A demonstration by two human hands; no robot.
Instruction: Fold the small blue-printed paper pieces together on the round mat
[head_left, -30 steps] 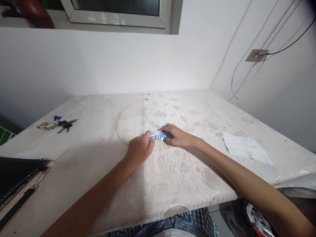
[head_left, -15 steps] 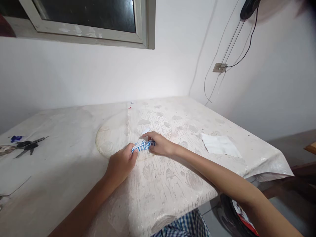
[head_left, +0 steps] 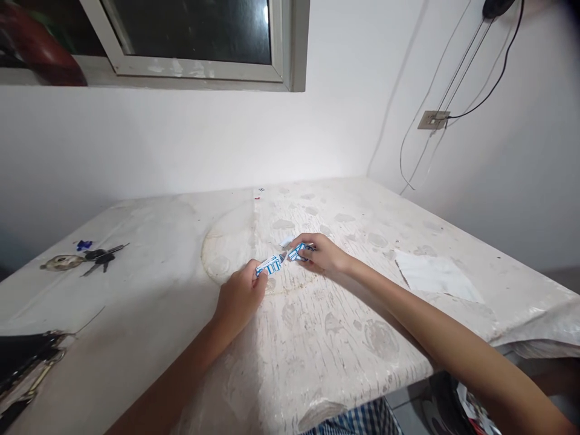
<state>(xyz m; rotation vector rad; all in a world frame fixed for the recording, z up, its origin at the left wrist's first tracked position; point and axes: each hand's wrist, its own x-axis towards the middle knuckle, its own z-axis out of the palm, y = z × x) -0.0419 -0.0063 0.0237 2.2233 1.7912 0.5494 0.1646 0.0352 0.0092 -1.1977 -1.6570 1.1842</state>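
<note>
My left hand pinches a blue-and-white printed paper piece between thumb and fingers, just above the table. In my right hand is a second blue-and-white printed piece, gripped by its right part. The facing ends of the two pieces lie very close; whether they still join there I cannot tell. Just behind them a small white scrap lies on the tabletop, partly behind my right fingers.
A plastic-covered table stands against the wall. On its left are keys, a small blue object and a black bag-like item. A white paper sheet lies on the right. Cords hang by the wall socket.
My hands have moved apart, and the printed paper that was bunched between them now shows as two parts. The view has shifted left, bringing the black item into sight.
</note>
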